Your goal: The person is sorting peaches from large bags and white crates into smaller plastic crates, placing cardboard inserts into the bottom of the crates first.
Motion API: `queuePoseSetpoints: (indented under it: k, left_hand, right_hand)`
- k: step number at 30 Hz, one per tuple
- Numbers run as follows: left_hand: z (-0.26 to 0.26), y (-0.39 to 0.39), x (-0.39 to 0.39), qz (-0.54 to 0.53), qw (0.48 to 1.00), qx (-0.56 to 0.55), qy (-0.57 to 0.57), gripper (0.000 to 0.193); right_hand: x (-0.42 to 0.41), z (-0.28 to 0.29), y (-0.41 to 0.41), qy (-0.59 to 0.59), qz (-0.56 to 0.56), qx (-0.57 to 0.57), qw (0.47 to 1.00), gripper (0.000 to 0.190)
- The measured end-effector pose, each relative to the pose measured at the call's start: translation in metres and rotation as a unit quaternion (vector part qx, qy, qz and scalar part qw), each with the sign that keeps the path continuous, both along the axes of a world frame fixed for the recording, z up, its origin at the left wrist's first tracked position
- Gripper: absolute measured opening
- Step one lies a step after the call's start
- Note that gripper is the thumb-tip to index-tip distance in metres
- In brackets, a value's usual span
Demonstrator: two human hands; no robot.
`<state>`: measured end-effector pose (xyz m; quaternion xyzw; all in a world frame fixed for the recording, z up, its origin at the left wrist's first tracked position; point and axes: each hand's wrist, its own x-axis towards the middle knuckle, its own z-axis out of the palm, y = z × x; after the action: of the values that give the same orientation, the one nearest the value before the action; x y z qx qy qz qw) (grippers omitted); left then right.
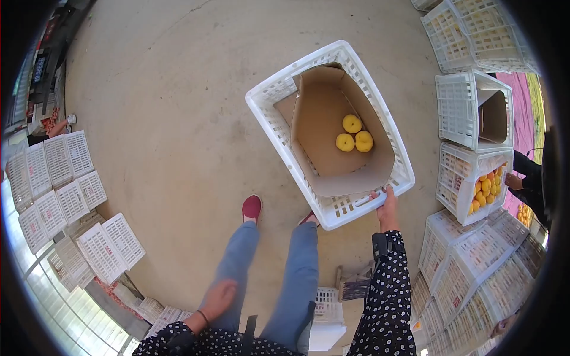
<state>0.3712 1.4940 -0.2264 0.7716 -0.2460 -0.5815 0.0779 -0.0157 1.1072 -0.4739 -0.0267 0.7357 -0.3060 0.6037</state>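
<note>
A white plastic crate (pixel 276 147) lies tilted before me, with a brown cardboard liner (pixel 320 107) bent inside it. Several yellow peaches (pixel 352 123) rest close together on the cardboard. My right hand (pixel 387 204) grips the crate's near short rim, with fingers through the handle slot. The crate is clear of my left hand (pixel 220 293), which hangs by my thigh with nothing visible in it; its fingers look loosely curled.
Stacked white crates (pixel 481 267) line the right side, one holding orange-yellow peaches (pixel 485 189); a person's hand (pixel 514 181) is beside it. More crate stacks (pixel 58 155) stand at left, near another person's arm (pixel 58 128). A small stool (pixel 356 280) stands behind my right arm.
</note>
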Motion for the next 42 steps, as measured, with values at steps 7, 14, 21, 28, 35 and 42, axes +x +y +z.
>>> queuePoseSetpoints:
  k: [7,14,21,28,35,42]
  left_hand:
    - [-0.007,-0.157,-0.013,-0.059,0.996,-0.067,0.030,0.023]
    - [-0.045,-0.377,-0.061,-0.423,0.843,-0.309,-0.121,0.030]
    - [-0.162,-0.588,-0.113,-0.750,0.463,-0.412,-0.233,0.039]
    - [-0.235,-0.627,-0.114,-0.842,0.516,0.032,-0.157,0.026]
    - [-0.256,-0.618,-0.068,-0.678,0.716,0.153,0.074,0.044]
    - [-0.326,-0.620,-0.154,-0.326,0.934,0.003,0.149,0.048]
  right_hand:
    - [-0.107,0.012,0.004,0.022,-0.037,-0.035,0.998,0.047]
    - [-0.037,0.083,0.008,0.455,0.462,-0.249,0.719,0.045]
    - [0.023,0.038,-0.014,0.276,0.639,-0.126,0.707,0.041]
    - [0.010,-0.015,0.002,0.193,0.775,0.084,0.596,0.036]
    - [0.008,-0.076,-0.009,0.309,0.369,-0.011,0.877,0.036]
    - [-0.049,-0.182,-0.108,0.212,0.003,0.067,0.975,0.063]
